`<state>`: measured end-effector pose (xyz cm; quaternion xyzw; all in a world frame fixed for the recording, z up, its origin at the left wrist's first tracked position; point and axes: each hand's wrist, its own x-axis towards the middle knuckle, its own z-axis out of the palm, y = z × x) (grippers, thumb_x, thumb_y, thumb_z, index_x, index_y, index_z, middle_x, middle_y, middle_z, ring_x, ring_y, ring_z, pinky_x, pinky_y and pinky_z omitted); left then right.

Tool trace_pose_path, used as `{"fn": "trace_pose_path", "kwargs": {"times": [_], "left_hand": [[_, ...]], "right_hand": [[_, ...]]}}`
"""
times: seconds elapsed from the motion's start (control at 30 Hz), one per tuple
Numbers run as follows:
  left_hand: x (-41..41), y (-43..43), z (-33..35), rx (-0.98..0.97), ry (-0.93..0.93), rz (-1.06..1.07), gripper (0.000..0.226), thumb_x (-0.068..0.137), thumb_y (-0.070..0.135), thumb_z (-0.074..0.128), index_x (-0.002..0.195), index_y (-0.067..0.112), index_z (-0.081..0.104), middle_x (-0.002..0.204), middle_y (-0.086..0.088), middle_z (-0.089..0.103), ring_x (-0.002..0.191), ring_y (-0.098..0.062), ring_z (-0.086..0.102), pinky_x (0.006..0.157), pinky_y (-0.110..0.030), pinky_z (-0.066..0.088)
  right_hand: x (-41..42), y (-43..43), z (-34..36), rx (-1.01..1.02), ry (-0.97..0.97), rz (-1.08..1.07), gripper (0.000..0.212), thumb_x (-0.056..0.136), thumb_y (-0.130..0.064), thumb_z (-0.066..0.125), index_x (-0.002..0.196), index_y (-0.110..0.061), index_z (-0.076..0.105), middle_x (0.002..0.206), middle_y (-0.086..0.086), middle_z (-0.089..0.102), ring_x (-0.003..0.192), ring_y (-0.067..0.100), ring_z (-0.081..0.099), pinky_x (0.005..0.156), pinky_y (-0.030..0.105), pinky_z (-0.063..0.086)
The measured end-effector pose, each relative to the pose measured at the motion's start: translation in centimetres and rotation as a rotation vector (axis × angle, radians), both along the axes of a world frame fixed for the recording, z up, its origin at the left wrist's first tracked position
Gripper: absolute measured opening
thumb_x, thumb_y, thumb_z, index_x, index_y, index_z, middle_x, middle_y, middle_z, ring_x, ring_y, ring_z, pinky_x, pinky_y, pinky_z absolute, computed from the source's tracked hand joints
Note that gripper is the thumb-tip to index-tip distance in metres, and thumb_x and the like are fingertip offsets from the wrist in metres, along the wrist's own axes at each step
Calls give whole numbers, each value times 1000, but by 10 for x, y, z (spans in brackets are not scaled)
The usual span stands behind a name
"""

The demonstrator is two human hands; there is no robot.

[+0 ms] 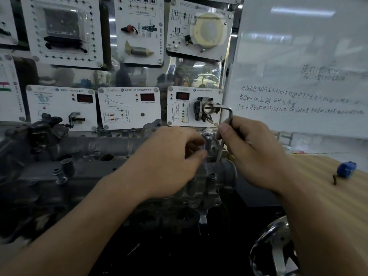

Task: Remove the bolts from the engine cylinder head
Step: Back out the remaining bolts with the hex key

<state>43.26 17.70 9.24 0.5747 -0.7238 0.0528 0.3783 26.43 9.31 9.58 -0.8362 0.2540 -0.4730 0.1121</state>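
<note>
The cylinder head [111, 156], a grey casting, is seen across the middle left and centre of the frame, running from the left edge to just right of centre. Its right end [219, 176] lies directly beneath and between both hands.

The left hand [167, 162] is placed over the right end of the head at frame centre. Its fingers are curled and its thumb and forefinger are drawn close together around a small upright metal post [208, 143] on the casting. Whether the post is actually pinched cannot be told.

The right hand [253, 154] is held just right of centre, slightly above the casting. It is clamped on an L-shaped hex key [226, 124], gripped between thumb and fingers. The long leg of the key is pointed down into the head, just beside the left fingertips; the short leg is turned toward the left at the top. The tip and any bolt under it are hidden.

A wooden table [322, 196] is seen at right, with a blue object [346, 169] near its far edge. A whiteboard [298, 66] fills the upper right. Instrument panels [129, 108] are mounted behind the head. A metal handwheel [276, 248] is seen at lower right.
</note>
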Motion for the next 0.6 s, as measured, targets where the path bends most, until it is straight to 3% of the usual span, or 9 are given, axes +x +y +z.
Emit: {"fn": "trace_pose_path", "kwargs": {"times": [0.1,0.23,0.4,0.6], "left_hand": [[-7,-7,3,189,99,-164,16,97,23,61,107,23,74,94,15,76,86,5,69,81,-21,55],[-5,-13,3,324,150,-273,18,100,13,57,106,11,74,97,-9,77,97,-33,72,91,-53,54],[-4,-18,4,310,213,-329,20,98,8,59,111,9,75,100,-7,78,102,-28,72,97,-45,52],[-3,-27,5,297,199,-351,19,94,5,65,109,8,76,96,3,79,90,-5,74,81,-15,55]], "right_hand": [[-1,-1,-7,-20,-43,37,30,102,-26,50,79,-10,62,56,-9,53,54,3,48,50,16,35],[-2,0,-13,-30,16,67,26,102,-23,51,80,-14,62,60,-9,54,59,3,51,54,17,38],[-3,-2,-10,-29,-11,84,25,102,-21,50,80,-15,60,61,-15,55,57,0,50,53,12,35],[-2,-6,-7,-24,-9,95,26,102,-22,49,79,-16,59,57,-21,55,51,2,49,49,11,34]]}}
